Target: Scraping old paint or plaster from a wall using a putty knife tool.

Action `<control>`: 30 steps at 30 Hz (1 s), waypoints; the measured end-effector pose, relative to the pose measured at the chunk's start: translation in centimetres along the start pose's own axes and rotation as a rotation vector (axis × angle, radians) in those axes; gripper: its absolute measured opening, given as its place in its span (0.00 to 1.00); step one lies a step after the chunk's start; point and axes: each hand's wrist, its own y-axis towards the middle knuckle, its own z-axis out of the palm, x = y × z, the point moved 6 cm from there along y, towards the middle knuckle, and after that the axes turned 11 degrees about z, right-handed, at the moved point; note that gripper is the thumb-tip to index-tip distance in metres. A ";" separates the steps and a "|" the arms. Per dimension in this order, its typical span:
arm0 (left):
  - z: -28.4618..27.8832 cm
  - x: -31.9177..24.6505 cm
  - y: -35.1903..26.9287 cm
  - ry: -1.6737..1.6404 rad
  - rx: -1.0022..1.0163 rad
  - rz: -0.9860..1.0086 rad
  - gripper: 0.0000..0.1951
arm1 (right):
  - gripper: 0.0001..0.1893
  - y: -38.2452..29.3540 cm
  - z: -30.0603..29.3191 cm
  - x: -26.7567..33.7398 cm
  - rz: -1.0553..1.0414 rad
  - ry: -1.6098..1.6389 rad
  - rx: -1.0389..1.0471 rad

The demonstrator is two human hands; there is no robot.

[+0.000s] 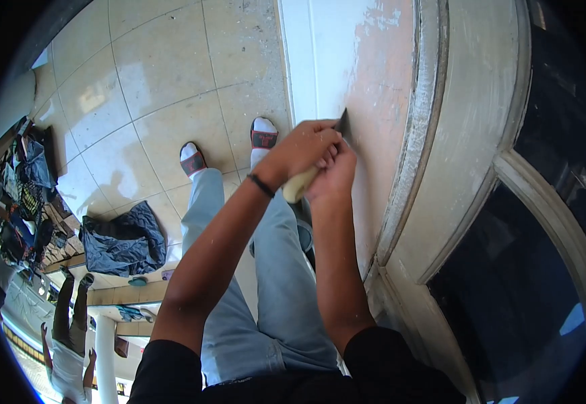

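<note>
A scraper with a dark metal blade and a pale yellow handle is held in both hands against the wall's lower part. My right hand is wrapped around the handle. Over it lies my left hand, a black band on its wrist, its fingers close to the blade; part of the grip is hidden between the hands. The blade's tip meets the wall where white paint borders a bare pinkish patch with flaked edges.
To the right runs a worn frame moulding around dark glass panes. Tiled floor carries dust along the wall. Left are a dark plastic bag, piled items and a person by the steps. My sandalled feet stand near the wall.
</note>
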 end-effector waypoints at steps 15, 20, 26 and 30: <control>1.8 -1.7 -3.0 -0.122 0.025 -0.044 0.20 | 0.21 -5.2 0.8 -0.9 -0.015 0.024 0.108; 1.7 0.3 -1.6 -0.052 0.021 -0.036 0.18 | 0.20 -3.8 -0.2 -0.3 0.012 0.078 0.082; -0.2 1.4 0.8 0.010 -0.021 0.028 0.16 | 0.21 0.4 -0.3 0.1 0.109 0.126 0.136; 2.4 0.0 -1.8 -0.054 0.004 -0.024 0.18 | 0.20 -4.1 -0.4 -0.2 0.073 0.150 0.007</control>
